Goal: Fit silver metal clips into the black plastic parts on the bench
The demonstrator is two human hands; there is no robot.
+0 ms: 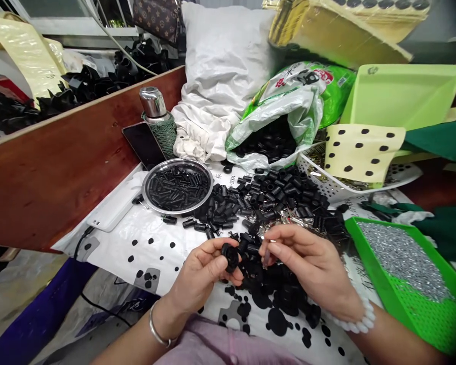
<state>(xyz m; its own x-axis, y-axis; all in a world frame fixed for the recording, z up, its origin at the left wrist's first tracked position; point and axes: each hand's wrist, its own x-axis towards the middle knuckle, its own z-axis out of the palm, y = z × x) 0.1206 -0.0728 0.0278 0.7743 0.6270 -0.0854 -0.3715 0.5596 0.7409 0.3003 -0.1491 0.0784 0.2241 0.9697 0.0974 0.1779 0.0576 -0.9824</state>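
Note:
My left hand (207, 266) pinches a round black plastic part (230, 257) between thumb and fingers, its hollow face turned to the right. Just right of it, my right hand (307, 258) has its thumb and forefinger closed on a small, thin, shiny piece (266, 258) whose kind I cannot make out. A gap separates the two hands. Beyond and beneath them spreads a heap of black plastic sleeves (275, 190), with small metal pieces (294, 218) mixed in. A steel bowl (147, 198) of black springs (178, 185) stands to the left of the heap.
At right lies a green tray (368, 258) of small silvery pieces (406, 258). Behind it are a white perforated basket (327, 185) and a light green scoop-like tray (406, 96). An open bag (307, 109) holds black parts. A flask (155, 109), phone (142, 144) and white power bank (116, 208) stand left.

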